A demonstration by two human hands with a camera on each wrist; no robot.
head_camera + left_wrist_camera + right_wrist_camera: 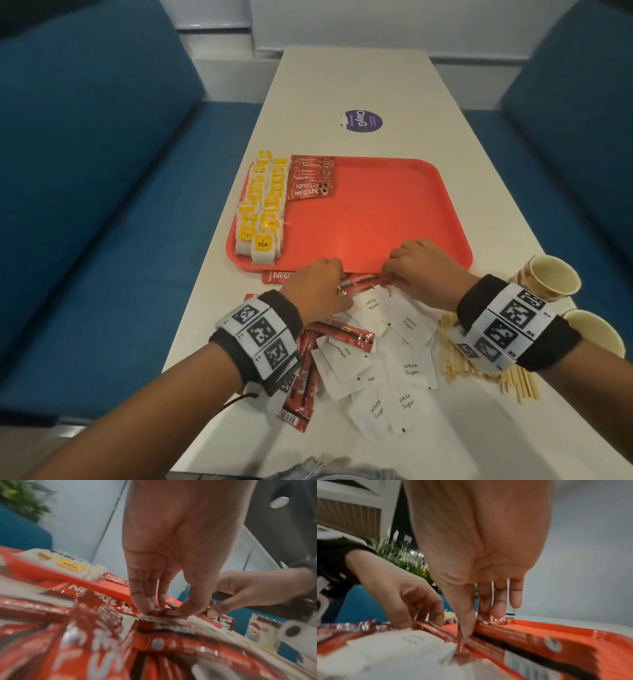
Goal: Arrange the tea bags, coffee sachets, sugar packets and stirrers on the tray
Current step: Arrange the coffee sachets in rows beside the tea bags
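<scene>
A: Head view: both hands are working the same loose coffee sachets (363, 283) on the desk (356, 85), just beside the tray's (394, 212) near rim. The left hand (317, 286) pinches one end of them, the right hand (423, 267) pinches the other.

B: How should the step go?

A: I'd square the ends together before lifting, since foil sticks look slippery and could fan out. Then carry them flat to the coffee row (310, 178) at the tray's far left, beside the tea bags (262, 209).

B: And the rest?

A: More sachets (337, 334) lie near the left wrist, partly under the sugar packets (409, 370). The stirrers (479, 368) sit at the near right, by two paper cups (551, 277). Lifting one kind at a time should keep the sugar from being dragged along.

B: Any risk?

A: Catching the tray rim on the lift; the sachets lie right against it.
</scene>
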